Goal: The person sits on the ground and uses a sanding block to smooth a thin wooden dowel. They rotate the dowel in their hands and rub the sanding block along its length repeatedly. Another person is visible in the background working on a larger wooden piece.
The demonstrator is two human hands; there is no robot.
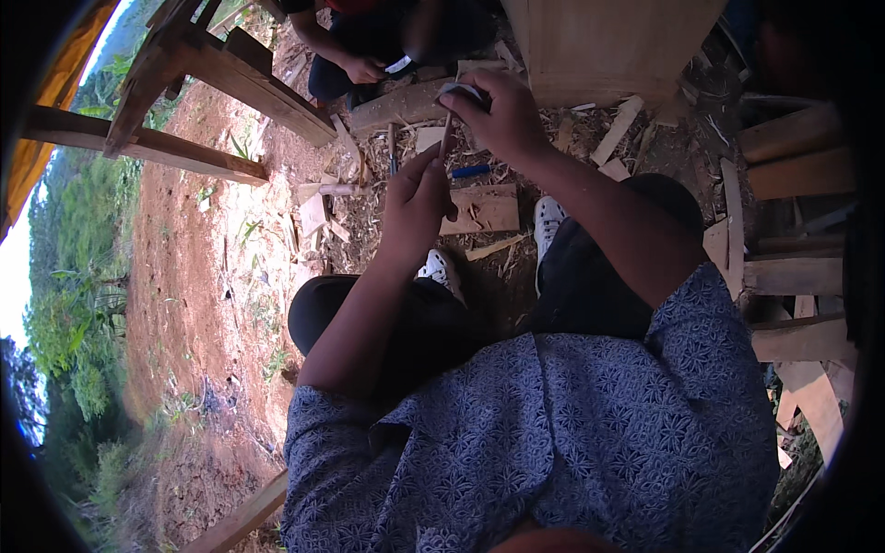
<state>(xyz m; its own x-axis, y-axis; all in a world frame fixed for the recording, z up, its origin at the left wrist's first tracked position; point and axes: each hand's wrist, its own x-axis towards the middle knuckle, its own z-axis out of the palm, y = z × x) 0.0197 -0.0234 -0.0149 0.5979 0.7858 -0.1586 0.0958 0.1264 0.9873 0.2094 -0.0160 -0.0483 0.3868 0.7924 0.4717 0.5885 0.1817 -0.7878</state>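
Wooden stick (445,138), one thin piece, runs between both hands: the left hand (417,198) grips its near end, the right hand (493,115) pinches its far end with a white scrap (461,90). Two white shoes (548,221) flank one flat board (484,209); one blue pen (470,170) lies beyond it.

No packages, no labels, no signs, no screens, only timber, offcuts and bare earth in view

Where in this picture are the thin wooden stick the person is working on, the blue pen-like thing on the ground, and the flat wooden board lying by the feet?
Thin wooden stick (445,138), head view, on its middle between the hands.
Blue pen-like thing (471,170), head view, on its barrel.
Flat wooden board (487,208), head view, on its top face.
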